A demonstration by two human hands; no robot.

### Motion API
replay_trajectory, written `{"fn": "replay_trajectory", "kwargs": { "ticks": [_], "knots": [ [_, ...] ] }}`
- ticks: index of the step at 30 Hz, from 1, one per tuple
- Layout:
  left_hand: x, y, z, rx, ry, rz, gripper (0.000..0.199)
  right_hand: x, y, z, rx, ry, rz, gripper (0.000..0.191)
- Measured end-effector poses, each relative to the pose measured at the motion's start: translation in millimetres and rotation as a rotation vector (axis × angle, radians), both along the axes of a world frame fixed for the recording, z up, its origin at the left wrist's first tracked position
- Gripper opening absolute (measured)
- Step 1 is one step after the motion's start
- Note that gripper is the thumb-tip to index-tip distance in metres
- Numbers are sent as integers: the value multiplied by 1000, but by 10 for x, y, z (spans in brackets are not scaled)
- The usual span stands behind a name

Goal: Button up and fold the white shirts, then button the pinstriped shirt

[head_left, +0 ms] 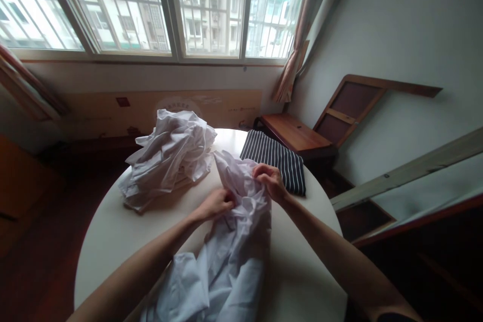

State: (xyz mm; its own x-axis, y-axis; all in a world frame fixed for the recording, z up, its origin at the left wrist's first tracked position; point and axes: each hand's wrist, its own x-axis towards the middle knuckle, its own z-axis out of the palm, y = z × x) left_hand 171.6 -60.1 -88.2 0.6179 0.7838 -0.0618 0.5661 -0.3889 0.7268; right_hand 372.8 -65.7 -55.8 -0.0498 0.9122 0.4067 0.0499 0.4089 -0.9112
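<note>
A rumpled white garment (pixel 237 241), perhaps a shirt, stretches from the middle of the round white table (pixel 101 241) towards me and past the bottom of the view. My left hand (pixel 218 203) is closed on its left side, fingers curled into the cloth. A little farther out, my right hand (pixel 270 179) pinches the garment's right edge near its far end. To the left lies a crumpled heap of white cloth (pixel 175 156). A dark cloth with white stripes (pixel 274 158) lies folded flat beyond my right hand.
Behind the table, a large cardboard sheet (pixel 90 110) leans under the barred window (pixel 204 10). A brown wooden table (pixel 294 131) stands at the back right, with a wooden framed panel (pixel 349 103) against the wall. A pale beam (pixel 411 168) slants across the right side.
</note>
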Motion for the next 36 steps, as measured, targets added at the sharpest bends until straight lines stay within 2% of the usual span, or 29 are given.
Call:
{"fn": "replay_trajectory", "kwargs": {
  "ticks": [2,4,6,8,11,13,15,16,17,19,21,23,25,27,30,32,33,36],
  "knots": [
    [-188,-68,64,-39,-16,-79,7,102,49,148,8,130,8,9],
    [-483,-140,200,-14,15,-87,4,245,112,318,69,231,-52,17],
    [-860,-190,394,70,37,-40,5,417,191,473,152,296,-148,28],
    [-1251,-199,603,149,0,84,7,593,288,562,193,286,-207,34],
    [-1673,-136,802,251,-108,333,15,775,447,503,134,137,-196,34],
    [-1778,-73,806,197,-50,358,23,776,522,356,-15,-97,-126,30],
    [-1764,-20,741,106,181,270,24,661,542,184,-169,-393,-103,22],
    [-1730,-3,706,78,335,228,22,567,530,107,-203,-524,-137,20],
    [-1684,8,680,76,486,212,19,457,506,39,-198,-627,-200,21],
    [-1567,15,667,152,691,275,17,208,434,-66,-124,-746,-347,34],
    [-1421,16,682,273,749,412,33,-49,357,-149,-97,-804,-403,51],
    [-1254,30,665,353,742,513,51,-291,301,-234,-150,-843,-379,67],
    [-1092,66,576,352,757,525,59,-493,285,-325,-208,-882,-326,77],
    [-975,121,442,325,773,467,54,-628,311,-391,-218,-895,-255,77],
    [-936,195,310,315,724,341,26,-647,370,-345,-141,-801,-116,57],
    [-996,201,334,372,664,337,19,-528,361,-207,12,-695,-112,42],
    [-1045,184,375,437,628,386,19,-433,332,-121,107,-653,-159,35],
    [-1228,83,525,743,500,644,24,-61,174,94,331,-656,-431,18]
  ]
}}
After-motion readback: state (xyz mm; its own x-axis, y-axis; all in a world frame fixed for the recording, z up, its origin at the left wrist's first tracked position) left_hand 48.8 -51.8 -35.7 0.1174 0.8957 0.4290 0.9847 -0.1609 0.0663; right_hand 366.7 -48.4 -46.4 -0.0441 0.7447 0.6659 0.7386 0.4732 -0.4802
